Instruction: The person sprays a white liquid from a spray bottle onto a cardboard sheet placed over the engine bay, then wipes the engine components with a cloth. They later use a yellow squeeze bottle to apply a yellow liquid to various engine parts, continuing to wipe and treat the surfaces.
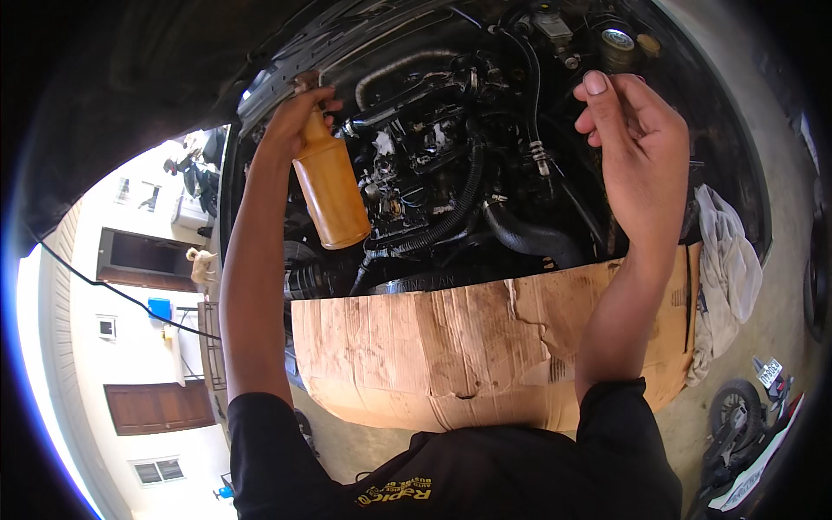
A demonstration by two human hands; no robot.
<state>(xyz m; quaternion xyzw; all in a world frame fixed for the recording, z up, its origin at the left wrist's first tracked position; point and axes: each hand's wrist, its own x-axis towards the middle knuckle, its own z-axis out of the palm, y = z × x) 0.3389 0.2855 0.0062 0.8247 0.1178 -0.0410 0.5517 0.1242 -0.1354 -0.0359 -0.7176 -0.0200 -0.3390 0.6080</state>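
Note:
My left hand (308,113) is wrapped round the neck of a plastic spray bottle (331,195) filled with an amber-orange liquid. The bottle hangs slightly tilted over the left part of a dark, greasy car engine (425,165); its spray head is mostly hidden by my fingers. On the right, my right hand (637,139) is raised above the engine bay with its fingers curled in and the thumb against the index finger. Whatever lies between those fingertips, if anything, cannot be made out. A black corrugated hose (468,191) and a thick black hose (529,236) run across the engine between my hands.
A stained cardboard sheet (485,347) covers the car's front edge before me. A whitish cloth (726,260) hangs at its right end. The raised hood (130,78) arches over the left. A round reservoir cap (617,39) sits at the far right; a motorcycle (737,416) stands beyond.

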